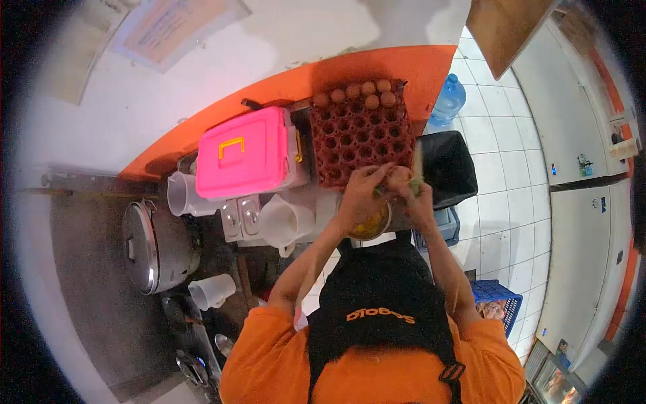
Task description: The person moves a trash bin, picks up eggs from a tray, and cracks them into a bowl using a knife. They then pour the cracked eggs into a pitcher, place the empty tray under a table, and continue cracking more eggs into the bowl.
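Close together over a round bowl (372, 225) are my left hand (362, 195) and my right hand (412, 195). Something yellow lies in the bowl, partly covered by my left hand. Between my hands is a small object, perhaps an egg, with something green beside it; it is too blurred to make out. The fingers of both hands are bent and pressed together. Just beyond them sits a dark red egg tray (360, 138), with several brown eggs (369, 88) at its far end and bare hollows nearer my hands.
Left of the tray stand a pink-lidded box (242, 151), plastic jugs (285, 221) and a large metal pot (151, 246). To the right are a black bin (447, 168), a blue water bottle (449, 101) and a blue crate (496, 299) on the tiled floor.
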`<state>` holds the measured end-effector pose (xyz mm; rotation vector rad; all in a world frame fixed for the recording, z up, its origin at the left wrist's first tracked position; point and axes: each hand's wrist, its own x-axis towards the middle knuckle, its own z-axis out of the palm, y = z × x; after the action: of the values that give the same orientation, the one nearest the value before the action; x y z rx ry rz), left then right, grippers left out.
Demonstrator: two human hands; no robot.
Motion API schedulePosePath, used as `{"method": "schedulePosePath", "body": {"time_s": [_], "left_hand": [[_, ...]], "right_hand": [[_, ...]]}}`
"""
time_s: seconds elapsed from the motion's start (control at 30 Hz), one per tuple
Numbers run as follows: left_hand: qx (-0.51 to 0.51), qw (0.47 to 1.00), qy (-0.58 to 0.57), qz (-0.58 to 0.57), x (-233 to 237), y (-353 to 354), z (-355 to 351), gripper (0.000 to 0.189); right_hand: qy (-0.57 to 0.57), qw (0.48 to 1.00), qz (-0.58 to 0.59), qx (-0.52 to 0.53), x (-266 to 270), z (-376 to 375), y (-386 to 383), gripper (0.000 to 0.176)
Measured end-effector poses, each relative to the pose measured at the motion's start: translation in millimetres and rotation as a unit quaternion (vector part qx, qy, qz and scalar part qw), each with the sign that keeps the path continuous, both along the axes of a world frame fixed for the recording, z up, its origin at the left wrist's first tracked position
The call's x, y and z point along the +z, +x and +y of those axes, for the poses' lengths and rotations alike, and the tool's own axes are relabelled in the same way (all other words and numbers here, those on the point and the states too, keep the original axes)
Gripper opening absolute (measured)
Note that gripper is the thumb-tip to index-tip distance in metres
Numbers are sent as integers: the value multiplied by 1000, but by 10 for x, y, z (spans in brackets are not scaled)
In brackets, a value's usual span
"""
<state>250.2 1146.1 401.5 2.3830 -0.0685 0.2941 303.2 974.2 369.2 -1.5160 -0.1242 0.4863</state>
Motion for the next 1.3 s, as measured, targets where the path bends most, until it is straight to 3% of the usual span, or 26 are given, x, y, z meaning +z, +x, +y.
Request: {"method": "schedulePosePath", "body": {"time_s": [0.07, 0.17, 0.23, 0.3, 0.33, 0.37, 0.47, 0.57, 0.63, 0.77, 0.83, 0.87, 0.93, 1.03, 1.07, 1.1, 1.17, 1.2, 1.27, 1.3], "left_hand": [[-64, 995, 70, -41, 142, 369, -143, 76], [-133, 983, 82, -99, 396, 900, -365, 75], [-150, 982, 95, -60, 320, 1345, -245, 69], [-67, 972, 216, -65, 47, 1743, 87, 63], [-31, 957, 287, -33, 45, 1771, 234, 61], [7, 935, 356, 0, 52, 1789, 396, 59], [-11, 941, 337, 42, -227, 1899, 761, 55], [-27, 951, 300, 63, -338, 1957, 921, 63], [-24, 953, 268, 140, -315, 1998, 969, 65], [15, 981, 187, 48, -295, 1796, 940, 58], [28, 996, -83, -5, -62, 1400, 741, 50], [35, 996, -86, -1, -38, 1204, 677, 50], [48, 929, -361, 61, -32, 709, 538, 44], [80, 896, -434, 56, 327, 136, 353, 43], [95, 933, -344, 46, 196, 38, 435, 44], [115, 930, -346, 41, 200, -73, 467, 44], [105, 915, -384, 65, 216, -253, 472, 45], [114, 917, -374, 74, 2, -314, 503, 45], [128, 919, -363, 91, 31, -500, 481, 48], [124, 922, -348, 113, 25, -608, 446, 52]], "right_hand": [[23, 998, -3, -56, 27, -221, 137, 37], [15, 989, -21, -148, 159, -504, 431, 34], [-15, 980, -39, -194, 244, -713, 555, 31], [-291, 933, -76, -199, 302, -928, 673, 36], [-351, 883, -205, -234, 7, -1082, 703, 40], [-350, 881, -206, -244, -56, -1177, 658, 40], [-372, 873, -197, -245, -65, -1295, 465, 36], [-328, 913, -141, -198, -349, -1233, 383, 31], [-291, 915, -186, -208, -102, -920, 341, 31], [-258, 941, -206, -78, 220, -359, 359, 26], [-263, 930, -251, -55, 478, -54, 278, 26], [-262, 916, -301, -36, 573, 75, 252, 25], [-246, 920, -306, -20, 664, 285, 142, 25], [-240, 916, -317, 50, 585, 480, -92, 27], [-256, 907, -323, 92, 551, 522, -172, 28], [-250, 905, -326, 112, 553, 541, -257, 28], [-253, 940, -190, 128, 593, 534, -358, 32], [-252, 937, -192, 146, 596, 561, -348, 32], [-155, 949, -269, 48, 556, 575, -340, 40], [-158, 951, -260, 60, 489, 557, -318, 40]]}}
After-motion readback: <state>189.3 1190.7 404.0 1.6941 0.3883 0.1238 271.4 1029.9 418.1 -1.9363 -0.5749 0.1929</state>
